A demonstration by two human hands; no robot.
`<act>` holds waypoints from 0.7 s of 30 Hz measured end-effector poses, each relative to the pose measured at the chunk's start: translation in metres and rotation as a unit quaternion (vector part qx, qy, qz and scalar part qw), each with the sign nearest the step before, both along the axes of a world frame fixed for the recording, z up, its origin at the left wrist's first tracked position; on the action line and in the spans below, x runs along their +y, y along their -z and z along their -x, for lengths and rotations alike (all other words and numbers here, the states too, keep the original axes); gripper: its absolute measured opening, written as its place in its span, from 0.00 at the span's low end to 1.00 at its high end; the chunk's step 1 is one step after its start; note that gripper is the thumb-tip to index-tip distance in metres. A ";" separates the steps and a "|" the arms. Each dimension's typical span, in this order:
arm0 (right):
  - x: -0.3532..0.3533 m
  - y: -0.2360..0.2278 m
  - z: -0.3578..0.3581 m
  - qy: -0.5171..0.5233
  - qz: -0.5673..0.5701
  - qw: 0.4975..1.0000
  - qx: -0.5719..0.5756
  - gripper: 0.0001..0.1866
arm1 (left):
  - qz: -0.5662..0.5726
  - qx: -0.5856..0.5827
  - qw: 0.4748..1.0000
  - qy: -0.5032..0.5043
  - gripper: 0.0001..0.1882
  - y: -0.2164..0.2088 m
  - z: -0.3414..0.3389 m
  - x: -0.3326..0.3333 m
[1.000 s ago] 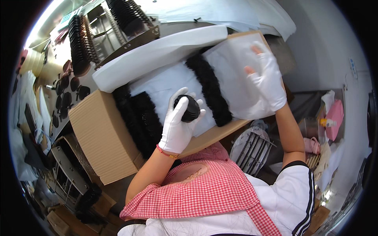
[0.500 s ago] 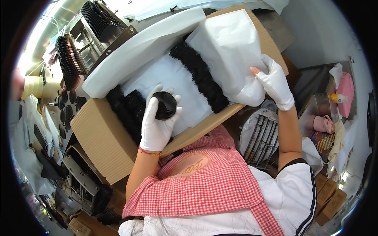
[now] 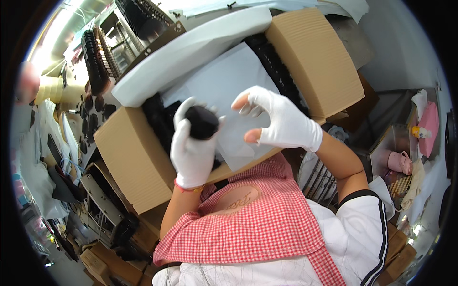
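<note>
Both hands wear white gloves, with the right thumb and a fingertip bare. My left hand (image 3: pixel 193 155) curls around a round black lens-like disc (image 3: pixel 202 123), or a short stack of them; I cannot tell which. It is over the left part of an open cardboard box (image 3: pixel 136 159). My right hand (image 3: pixel 286 121) hovers over the box's near right side, fingers bent and apart, holding nothing. Inside the box, a white paper sheet (image 3: pixel 214 83) covers the middle. A row of black discs (image 3: pixel 276 66) shows along the right, and more black pieces (image 3: pixel 155 121) lie at the left.
White wrapping paper (image 3: pixel 191 57) drapes over the box's far edge. Behind it at upper left stand racks of dark discs (image 3: pixel 95 62), with loose dark discs (image 3: pixel 90 107) nearby. A metal tray (image 3: pixel 391 143) and pink cup (image 3: pixel 399 162) are at right.
My right hand has let go of the white paper on the right and moved left over the box; the right flap now shows bare. My left hand still holds the black disc, now tilted.
</note>
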State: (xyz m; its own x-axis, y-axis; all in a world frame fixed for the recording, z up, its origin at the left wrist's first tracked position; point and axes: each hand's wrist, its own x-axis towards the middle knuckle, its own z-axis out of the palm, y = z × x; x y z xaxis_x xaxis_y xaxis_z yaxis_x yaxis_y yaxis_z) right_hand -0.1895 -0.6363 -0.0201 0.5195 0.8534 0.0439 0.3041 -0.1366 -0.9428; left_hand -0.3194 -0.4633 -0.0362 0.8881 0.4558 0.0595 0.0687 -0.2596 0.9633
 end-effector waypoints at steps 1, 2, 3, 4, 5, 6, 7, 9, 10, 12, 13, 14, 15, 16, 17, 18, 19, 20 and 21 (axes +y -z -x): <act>0.000 -0.002 0.005 0.031 -0.001 0.993 -0.110 0.33 | 0.106 -0.015 0.994 -0.003 0.23 0.003 -0.003 -0.011; 0.002 -0.002 0.010 0.040 0.057 0.986 -0.153 0.32 | 0.291 -0.050 0.955 0.013 0.23 0.007 -0.008 -0.020; 0.003 -0.002 0.013 0.057 0.094 0.972 -0.208 0.31 | 0.449 -0.074 0.890 0.010 0.23 0.011 -0.013 -0.028; 0.002 -0.001 0.014 0.054 0.114 0.956 -0.265 0.30 | 0.611 -0.095 0.785 0.045 0.23 0.015 -0.016 -0.035; 0.003 0.001 0.014 0.082 0.134 0.934 -0.321 0.26 | 0.448 -0.049 0.888 0.091 0.26 0.019 -0.018 -0.041; 0.000 0.003 0.011 0.103 0.166 0.927 -0.319 0.22 | 0.411 -0.034 0.902 0.128 0.29 0.023 -0.021 -0.040; -0.009 0.003 0.000 0.084 0.166 0.941 -0.282 0.21 | 0.445 -0.007 0.884 0.141 0.33 0.028 -0.023 -0.038; -0.031 0.003 -0.023 0.047 0.188 0.957 -0.216 0.19 | 0.419 0.087 0.883 0.192 0.41 0.036 -0.023 -0.028; -0.041 0.004 -0.031 0.031 0.223 0.956 -0.186 0.19 | 0.262 0.117 0.932 0.223 0.39 0.040 -0.021 -0.026; -0.054 0.010 -0.037 -0.037 0.184 0.977 -0.103 0.21 | -0.183 0.221 0.898 0.333 0.35 0.047 -0.021 -0.011; -0.054 0.015 -0.035 -0.081 0.153 0.971 -0.164 0.21 | -0.271 0.214 0.870 0.353 0.34 0.050 -0.018 -0.006; -0.051 0.021 -0.032 -0.122 0.128 0.958 -0.225 0.21 | -0.361 0.178 0.842 0.360 0.33 0.051 -0.018 -0.003; -0.047 0.026 -0.026 -0.143 0.152 0.947 -0.243 0.22 | -0.443 0.179 0.792 0.381 0.32 0.052 -0.017 0.000; -0.042 0.031 -0.019 -0.159 0.202 0.925 -0.281 0.21 | -0.425 0.174 0.808 0.369 0.32 0.051 -0.016 0.003; -0.035 0.036 -0.016 -0.184 0.268 0.906 -0.273 0.21 | -0.401 0.207 0.810 0.375 0.33 0.050 -0.016 0.005; -0.028 0.041 -0.012 -0.194 0.268 0.900 -0.283 0.21 | -0.374 0.226 0.817 0.375 0.33 0.049 -0.016 0.006; -0.021 0.043 -0.010 -0.197 0.280 0.893 -0.294 0.18 | -0.345 0.231 0.825 0.382 0.33 0.048 -0.016 0.006; -0.014 0.046 -0.007 -0.222 0.317 0.875 -0.290 0.17 | -0.314 0.221 0.839 0.385 0.33 0.047 -0.017 0.005; -0.006 0.047 -0.005 -0.238 0.339 0.861 -0.295 0.17 | -0.286 0.200 0.856 0.381 0.32 0.048 -0.017 0.004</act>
State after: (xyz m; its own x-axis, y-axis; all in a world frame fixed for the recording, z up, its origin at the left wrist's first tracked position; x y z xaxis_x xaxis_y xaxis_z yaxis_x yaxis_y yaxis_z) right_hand -0.1846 -0.6427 -0.0671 0.1626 0.8967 -0.4116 0.8760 -0.3232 -0.3581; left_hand -0.3020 -0.4594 -0.0839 0.9157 -0.2679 -0.2996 -0.0360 -0.7971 0.6028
